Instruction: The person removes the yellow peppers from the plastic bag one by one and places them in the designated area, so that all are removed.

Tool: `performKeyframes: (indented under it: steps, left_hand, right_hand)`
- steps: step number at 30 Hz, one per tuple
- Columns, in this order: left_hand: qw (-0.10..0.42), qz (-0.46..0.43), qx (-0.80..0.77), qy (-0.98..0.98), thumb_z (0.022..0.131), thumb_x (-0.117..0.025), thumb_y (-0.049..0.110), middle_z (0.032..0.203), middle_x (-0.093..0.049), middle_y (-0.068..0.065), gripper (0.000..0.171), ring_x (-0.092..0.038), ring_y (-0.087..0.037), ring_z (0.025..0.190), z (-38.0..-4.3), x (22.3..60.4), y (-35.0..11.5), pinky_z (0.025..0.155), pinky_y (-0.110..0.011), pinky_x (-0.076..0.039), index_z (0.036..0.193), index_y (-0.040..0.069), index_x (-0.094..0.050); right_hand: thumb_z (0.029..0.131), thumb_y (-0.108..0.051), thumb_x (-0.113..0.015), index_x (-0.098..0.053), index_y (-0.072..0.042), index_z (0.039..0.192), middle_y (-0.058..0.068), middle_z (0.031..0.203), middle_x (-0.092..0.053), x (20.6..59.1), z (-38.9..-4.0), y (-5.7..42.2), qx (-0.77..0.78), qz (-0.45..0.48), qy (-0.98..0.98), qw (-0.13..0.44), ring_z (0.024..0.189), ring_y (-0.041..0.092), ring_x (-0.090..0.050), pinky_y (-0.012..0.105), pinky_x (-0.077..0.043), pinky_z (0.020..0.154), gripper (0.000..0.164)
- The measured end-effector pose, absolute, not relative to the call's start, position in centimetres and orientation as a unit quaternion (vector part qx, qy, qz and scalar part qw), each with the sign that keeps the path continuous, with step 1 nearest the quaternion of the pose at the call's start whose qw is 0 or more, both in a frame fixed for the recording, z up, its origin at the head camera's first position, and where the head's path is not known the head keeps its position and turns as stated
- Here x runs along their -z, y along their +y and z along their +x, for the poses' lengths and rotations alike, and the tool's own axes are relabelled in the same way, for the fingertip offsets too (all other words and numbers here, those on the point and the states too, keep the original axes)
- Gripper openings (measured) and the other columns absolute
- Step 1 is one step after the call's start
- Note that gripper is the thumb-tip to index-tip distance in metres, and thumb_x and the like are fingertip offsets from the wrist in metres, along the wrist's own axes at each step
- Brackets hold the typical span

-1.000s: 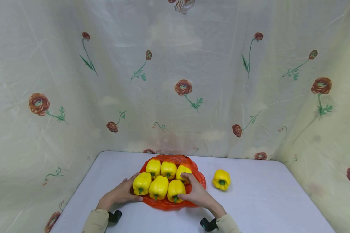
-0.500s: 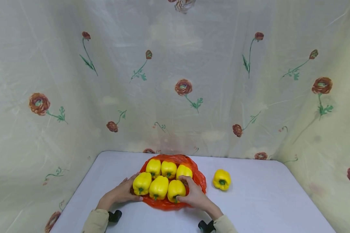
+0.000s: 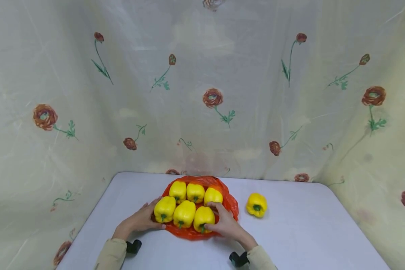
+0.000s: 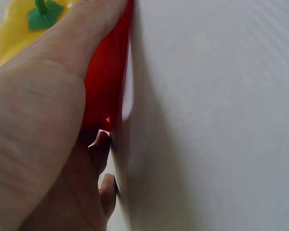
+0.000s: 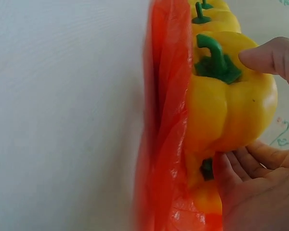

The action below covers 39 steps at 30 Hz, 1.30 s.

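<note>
Pinching the near-right yellow bell pepper (image 3: pixel 203 216) of six on the red plastic bag (image 3: pixel 185 234) with the right hand (image 3: pixel 225 224), presumably to steady that corner of the cluster. Cupping the bag's left side with the left hand (image 3: pixel 140 219), probably to keep the near-left yellow bell pepper (image 3: pixel 164 208) from rolling out. Grouped in two close rows of three within the bag's crumpled rim, apparently so as to lean on one another. Leaving one loose yellow bell pepper (image 3: pixel 256 205) on the white table (image 3: pixel 310 225), to the right of the bag and apart from it, perhaps as not gathered in. With the right thumb (image 5: pixel 269 57) touching the held pepper beside its green stem (image 5: pixel 213 55), and with fingers bent around its side toward the bag's right rim. With the left fingers loosely spread beyond the bag's left edge, some tips hidden, and the thumb along its near edge.
</note>
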<state>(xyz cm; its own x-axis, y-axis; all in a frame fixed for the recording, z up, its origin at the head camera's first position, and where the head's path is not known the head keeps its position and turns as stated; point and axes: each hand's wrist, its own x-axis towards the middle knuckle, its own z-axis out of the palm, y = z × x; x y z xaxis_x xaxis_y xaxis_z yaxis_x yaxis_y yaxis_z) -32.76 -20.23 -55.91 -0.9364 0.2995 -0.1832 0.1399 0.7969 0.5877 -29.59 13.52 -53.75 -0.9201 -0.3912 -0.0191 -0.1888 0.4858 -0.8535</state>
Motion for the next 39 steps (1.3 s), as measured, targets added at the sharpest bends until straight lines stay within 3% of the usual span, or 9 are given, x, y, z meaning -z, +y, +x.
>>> performKeyframes:
  steps: [9, 27, 39]
  left_hand:
    - [0.132, 0.131, -0.294, 0.938, 0.069, -0.077, 0.060, 0.159, -0.025, -0.011, 0.115, -0.025, -0.030, 0.146, -32.8, 55.6, -20.2, 0.121, -0.055, -0.006, 0.155, 0.012, -0.019]
    - [0.133, 0.125, -0.295, 0.938, 0.071, -0.079, 0.055, 0.160, -0.025, -0.010, 0.112, -0.025, -0.029, 0.146, -32.8, 55.5, -19.8, 0.121, -0.056, -0.006, 0.155, 0.011, -0.019]
    - [0.132, 0.130, -0.302, 0.935, 0.070, -0.079, 0.056, 0.159, -0.027, -0.010, 0.113, -0.027, -0.029, 0.145, -32.8, 55.9, -20.2, 0.121, -0.056, -0.005, 0.155, 0.012, -0.019]
  right_hand:
    - [0.080, -0.041, -0.077, -0.040, -0.018, 0.140, 0.008, 0.144, -0.043, 54.4, -30.1, 14.1, 0.475, -0.164, 0.854, 0.133, 0.127, 0.029, -0.044, 0.058, -0.039, 0.107, 0.075]
    - [0.081, -0.041, -0.076, -0.036, -0.017, 0.145, 0.008, 0.148, -0.041, 54.3, -30.8, 15.4, 0.504, -0.173, 0.824, 0.189, 0.133, 0.030, -0.042, 0.055, -0.038, 0.109, 0.079]
    - [0.080, -0.041, -0.077, -0.037, -0.015, 0.145, 0.009, 0.147, -0.043, 54.7, -30.8, 15.1, 0.508, -0.166, 0.824, 0.187, 0.131, 0.030, -0.043, 0.055, -0.039, 0.108, 0.080]
